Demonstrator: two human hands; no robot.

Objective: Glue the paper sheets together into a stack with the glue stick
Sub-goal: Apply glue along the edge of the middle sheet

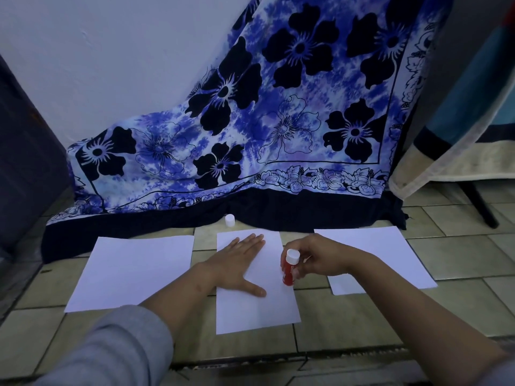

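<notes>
Three white paper sheets lie side by side on the tiled floor: a left sheet (133,271), a middle sheet (262,310) and a right sheet (390,252). My left hand (239,263) rests flat on the middle sheet with its fingers spread. My right hand (315,256) grips a red glue stick (289,267) with a white end, held upright with its lower end at the middle sheet's right edge. The stick's white cap (230,220) stands on the floor beyond the middle sheet.
A blue and black flowered cloth (250,135) hangs down to the floor behind the sheets. A dark piece of furniture (25,162) stands at the left. At the right stands a draped table (459,107) with a black leg (479,203).
</notes>
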